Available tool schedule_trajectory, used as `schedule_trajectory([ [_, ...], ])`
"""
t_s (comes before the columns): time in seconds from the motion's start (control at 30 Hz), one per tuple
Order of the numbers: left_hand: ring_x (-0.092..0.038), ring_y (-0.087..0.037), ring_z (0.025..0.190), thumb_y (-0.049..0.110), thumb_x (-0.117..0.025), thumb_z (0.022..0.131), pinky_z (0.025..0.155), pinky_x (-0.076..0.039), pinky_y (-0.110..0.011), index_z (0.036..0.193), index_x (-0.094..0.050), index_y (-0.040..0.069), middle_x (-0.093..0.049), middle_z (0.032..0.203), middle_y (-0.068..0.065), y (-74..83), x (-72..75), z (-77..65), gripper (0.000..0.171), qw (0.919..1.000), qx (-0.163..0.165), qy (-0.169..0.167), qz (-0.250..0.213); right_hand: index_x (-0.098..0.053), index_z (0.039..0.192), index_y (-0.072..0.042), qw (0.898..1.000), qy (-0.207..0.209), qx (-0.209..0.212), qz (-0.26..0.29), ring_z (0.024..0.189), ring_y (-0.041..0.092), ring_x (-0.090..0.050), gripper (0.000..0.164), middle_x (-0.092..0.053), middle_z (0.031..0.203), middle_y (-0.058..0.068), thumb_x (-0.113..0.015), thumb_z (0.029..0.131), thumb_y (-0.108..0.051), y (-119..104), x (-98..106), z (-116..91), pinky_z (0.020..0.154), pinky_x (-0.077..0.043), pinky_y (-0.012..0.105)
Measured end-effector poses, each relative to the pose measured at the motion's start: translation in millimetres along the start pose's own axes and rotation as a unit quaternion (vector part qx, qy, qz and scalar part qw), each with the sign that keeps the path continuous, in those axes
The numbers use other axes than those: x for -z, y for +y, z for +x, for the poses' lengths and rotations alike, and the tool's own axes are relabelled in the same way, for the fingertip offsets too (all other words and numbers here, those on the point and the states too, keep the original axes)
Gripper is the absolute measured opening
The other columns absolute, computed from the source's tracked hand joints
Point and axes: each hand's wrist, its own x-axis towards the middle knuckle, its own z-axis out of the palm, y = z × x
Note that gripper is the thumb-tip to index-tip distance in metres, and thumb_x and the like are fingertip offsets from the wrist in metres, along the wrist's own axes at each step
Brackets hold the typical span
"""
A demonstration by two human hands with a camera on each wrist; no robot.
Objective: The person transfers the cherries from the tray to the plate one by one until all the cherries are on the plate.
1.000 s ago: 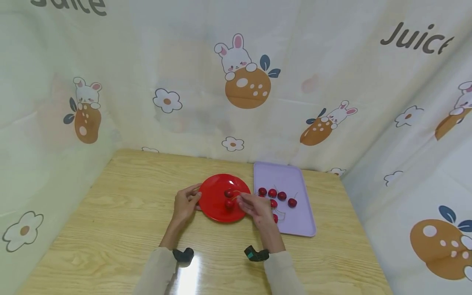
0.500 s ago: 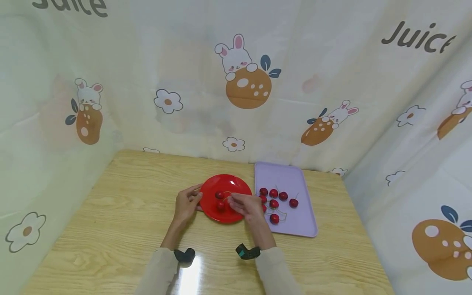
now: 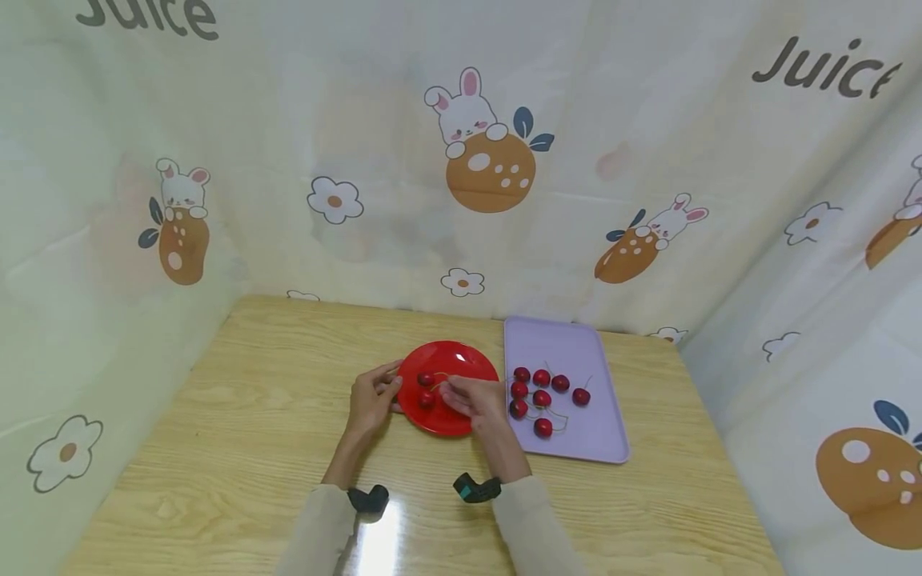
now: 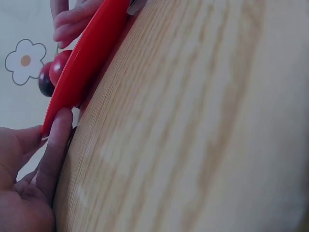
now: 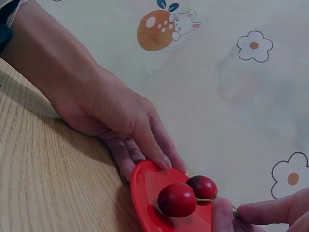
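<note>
My left hand (image 3: 370,402) grips the left rim of a round red plate (image 3: 452,354), thumb above and fingers beneath the edge. In the left wrist view that plate (image 4: 91,55) stands slightly clear of the wood at the gripped side. Over the plate, my right hand (image 3: 477,400) pinches the thin green stems (image 5: 204,199) of two cherries between thumb and fingertips. One dark red cherry (image 5: 177,200) is nearer in the right wrist view, the other cherry (image 5: 203,188) just behind it. Both are low at the plate's surface, left of the fingertips.
To the plate's right lies a lilac rectangular tray (image 3: 551,336) with several stemmed cherries (image 3: 542,398) grouped on it. Both rest on a wooden table (image 3: 288,352). A patterned curtain (image 3: 389,240) rises at the table's back and sides.
My right hand has carried the two cherries leftward, further over the plate, and then slowed. More tray cherries now show beside it. The left hand keeps its hold on the rim.
</note>
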Motion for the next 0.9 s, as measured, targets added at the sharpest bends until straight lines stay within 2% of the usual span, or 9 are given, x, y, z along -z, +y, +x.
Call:
schedule_trajectory([
  [0.2,-0.076,-0.014,0.076,-0.004,-0.065,0.106,0.057,-0.068,-0.027,0.144,-0.069,0.001,-0.075,0.118,-0.031,3.1,1.3,-1.3,0.038,1.0000,-0.001,-0.005,0.001,-0.080,0.113,0.012,1.000,0.010,0.013,-0.016,0.071,0.019,-0.081,0.020,-0.083,0.087,0.015,-0.079,0.097,0.000,5.8,-3.5,1.7,0.069,-0.072,0.033],
  [0.33,-0.076,-0.013,0.076,-0.004,-0.065,0.106,0.056,-0.068,-0.026,0.144,-0.069,0.000,-0.075,0.117,-0.031,3.1,0.9,-1.7,0.038,1.0000,0.002,-0.003,0.002,-0.081,0.110,0.011,0.998,0.017,0.037,-0.051,0.071,0.017,-0.081,0.018,-0.083,0.087,0.016,-0.079,0.098,-0.002,9.4,-5.8,1.1,0.067,-0.071,0.031],
  [0.67,-0.078,-0.018,0.078,-0.004,-0.064,0.106,0.058,-0.069,-0.027,0.145,-0.068,-0.001,-0.074,0.119,-0.032,0.5,-0.5,-1.9,0.040,1.0000,-0.002,-0.006,-0.007,-0.081,0.104,0.013,0.980,0.063,0.105,-0.156,0.062,0.015,-0.078,0.016,-0.082,0.087,0.023,-0.079,0.097,-0.001,17.1,-14.0,4.2,0.056,-0.066,0.022],
  [0.73,-0.078,-0.018,0.077,-0.004,-0.064,0.106,0.057,-0.069,-0.027,0.145,-0.068,0.000,-0.074,0.118,-0.031,0.7,-0.1,-1.8,0.039,0.9999,-0.002,-0.005,-0.009,-0.082,0.100,0.012,0.972,0.071,0.122,-0.187,0.058,0.011,-0.074,0.013,-0.081,0.082,0.020,-0.079,0.096,0.000,17.9,-15.8,4.6,0.053,-0.064,0.018],
  [0.8,-0.078,-0.018,0.077,-0.005,-0.064,0.106,0.057,-0.069,-0.028,0.144,-0.069,0.000,-0.074,0.117,-0.031,0.5,0.2,-1.6,0.039,0.9999,0.000,-0.004,-0.010,-0.083,0.095,0.010,0.960,0.079,0.147,-0.227,0.055,0.008,-0.069,0.009,-0.079,0.076,0.017,-0.080,0.094,0.001,17.9,-17.6,4.4,0.051,-0.061,0.015],
  [0.9,-0.077,-0.015,0.075,-0.005,-0.064,0.106,0.057,-0.069,-0.028,0.144,-0.069,0.000,-0.074,0.117,-0.031,-0.8,1.1,-1.0,0.039,0.9999,0.002,-0.003,-0.012,-0.085,0.087,0.005,0.929,0.098,0.193,-0.300,0.055,0.009,-0.067,0.006,-0.077,0.069,0.013,-0.081,0.090,0.002,19.1,-20.3,3.9,0.052,-0.059,0.016],
])
